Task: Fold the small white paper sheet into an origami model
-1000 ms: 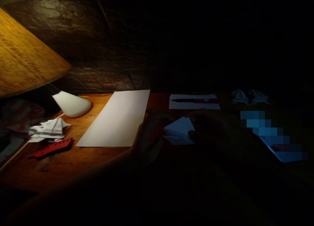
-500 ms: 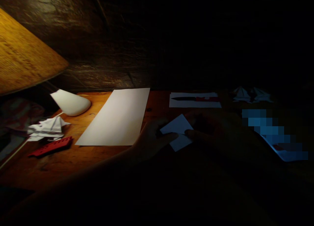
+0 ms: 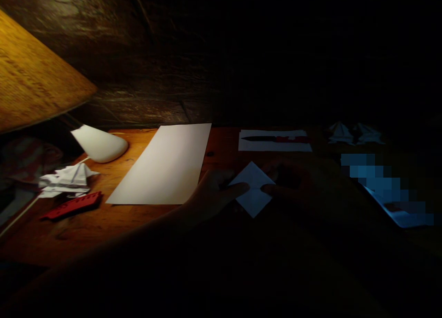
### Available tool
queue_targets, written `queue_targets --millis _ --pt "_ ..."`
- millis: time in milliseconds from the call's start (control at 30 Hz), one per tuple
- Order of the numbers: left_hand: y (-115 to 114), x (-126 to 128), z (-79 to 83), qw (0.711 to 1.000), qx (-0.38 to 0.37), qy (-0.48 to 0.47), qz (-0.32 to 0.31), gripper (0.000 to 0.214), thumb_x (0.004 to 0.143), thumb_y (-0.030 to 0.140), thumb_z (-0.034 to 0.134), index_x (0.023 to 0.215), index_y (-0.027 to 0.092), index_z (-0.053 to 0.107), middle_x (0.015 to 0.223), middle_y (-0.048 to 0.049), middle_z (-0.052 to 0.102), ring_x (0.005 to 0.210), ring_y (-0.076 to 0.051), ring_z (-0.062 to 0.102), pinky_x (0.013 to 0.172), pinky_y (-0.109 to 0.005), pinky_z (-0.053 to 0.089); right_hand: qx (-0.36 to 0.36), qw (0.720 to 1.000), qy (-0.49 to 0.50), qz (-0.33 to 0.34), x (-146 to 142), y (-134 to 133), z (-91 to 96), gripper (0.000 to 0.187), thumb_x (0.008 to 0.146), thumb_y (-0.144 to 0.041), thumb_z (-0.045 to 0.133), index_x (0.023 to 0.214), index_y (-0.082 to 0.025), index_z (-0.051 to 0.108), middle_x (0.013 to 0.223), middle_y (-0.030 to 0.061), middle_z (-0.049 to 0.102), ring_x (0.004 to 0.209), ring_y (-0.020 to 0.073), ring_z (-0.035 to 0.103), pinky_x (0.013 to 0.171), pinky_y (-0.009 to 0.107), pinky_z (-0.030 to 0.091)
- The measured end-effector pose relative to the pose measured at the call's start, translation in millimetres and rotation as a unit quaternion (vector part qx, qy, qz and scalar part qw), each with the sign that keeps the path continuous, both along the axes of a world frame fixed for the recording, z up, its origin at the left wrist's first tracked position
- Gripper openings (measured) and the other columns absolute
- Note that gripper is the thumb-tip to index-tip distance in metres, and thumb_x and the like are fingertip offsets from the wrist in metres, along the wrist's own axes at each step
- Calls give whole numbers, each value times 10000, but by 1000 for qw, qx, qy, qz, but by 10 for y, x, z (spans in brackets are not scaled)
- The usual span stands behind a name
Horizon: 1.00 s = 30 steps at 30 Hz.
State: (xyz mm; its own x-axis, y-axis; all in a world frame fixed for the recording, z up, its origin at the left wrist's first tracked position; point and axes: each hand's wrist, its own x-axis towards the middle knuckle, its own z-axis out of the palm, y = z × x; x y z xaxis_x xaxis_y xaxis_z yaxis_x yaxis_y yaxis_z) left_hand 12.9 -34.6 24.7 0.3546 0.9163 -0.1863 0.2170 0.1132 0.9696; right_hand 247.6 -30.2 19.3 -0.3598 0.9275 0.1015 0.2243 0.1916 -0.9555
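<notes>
A small diamond-shaped piece of folded paper (image 3: 252, 203) is held up between my two hands, one corner towards me. My left hand (image 3: 216, 189) pinches its left side, with the thumb lying on the front face. From the other side, my right hand (image 3: 290, 184) grips the right corner, thumb tip near the paper's middle. Both hands are in deep shadow, and the fingers behind the paper are mostly hidden. Just beyond my left hand lies a large white sheet (image 3: 169, 166). Past the paper, a knife (image 3: 276, 138) with a dark blade and red handle rests on white papers (image 3: 248, 147).
A lamp with a yellow-brown shade (image 3: 37, 74) and white base (image 3: 100, 145) stands at left. Near it are crumpled folded paper (image 3: 71, 180) and a red object with a notched edge (image 3: 72, 206). Folded paper shapes (image 3: 341, 134) and a glowing, blurred-out screen (image 3: 386, 203) sit at right.
The folded paper has turned slightly and shifted a little right, so its corners now point more squarely up and down. My left thumb still presses on it, and my right thumb has moved slightly.
</notes>
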Motion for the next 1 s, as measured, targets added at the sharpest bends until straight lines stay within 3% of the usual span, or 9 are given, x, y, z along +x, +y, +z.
queue_targets --millis 233,333,433,533,600,667,733,833,1000 --pt "35 -34 -63 998 4 40 -41 327 886 455 691 845 131 671 642 -33 687 501 -113 607 435 -208 449 -20 999 -15 -30 37 63 -57 268 819 -354 801 1038 -244 693 1022 36 734 898 209 700 772 358 579" --pt "75 -74 -82 980 163 110 -26 237 895 379 685 848 155 622 713 -16 659 618 -129 622 521 -228 486 -43 999 -13 9 134 153 -157 246 816 -340 800 1012 -233 697 1025 38 740 924 218 716 809 381 588" --pt "117 -120 -54 909 383 167 -5 190 861 257 722 984 165 610 941 -50 662 868 -183 648 745 -322 565 -50 997 -39 34 244 244 -217 237 810 -338 805 992 -222 706 974 46 758 889 223 726 785 377 586" --pt "116 -143 -33 840 495 177 -133 339 924 191 649 1256 170 585 1232 -123 645 1157 -240 626 966 -400 554 -32 995 -86 48 293 279 -186 237 798 -352 809 970 -218 714 941 45 760 855 220 721 743 355 569" --pt "86 -140 -55 805 498 195 -255 510 968 223 608 1458 176 476 1447 -164 559 1351 -281 539 1096 -444 497 -10 990 -131 55 289 272 -137 227 810 -356 786 971 -211 719 904 41 752 804 206 702 687 331 540" --pt "52 -131 -102 783 477 226 -330 702 971 344 637 1579 166 335 1602 -189 411 1487 -328 401 1193 -492 411 23 983 -172 52 275 259 -95 210 829 -358 755 970 -206 724 864 35 741 745 186 669 633 309 499" --pt "35 -125 -152 777 455 248 -357 835 959 431 652 1625 150 234 1664 -194 302 1549 -345 292 1241 -506 346 57 976 -203 45 271 255 -73 209 835 -370 743 972 -212 731 833 24 732 686 165 631 588 293 458" --pt "50 -132 -194 765 455 262 -373 869 957 442 651 1634 138 201 1687 -178 249 1580 -330 207 1282 -504 267 93 967 -235 37 292 270 -59 227 817 -389 767 979 -231 745 853 24 725 663 156 607 569 290 433" --pt "80 -145 -184 742 472 282 -384 822 973 453 621 1615 100 248 1688 -173 240 1593 -307 162 1311 -511 157 134 961 -231 74 347 297 -43 112 826 -357 783 874 -256 789 934 38 697 843 199 658 738 341 481"
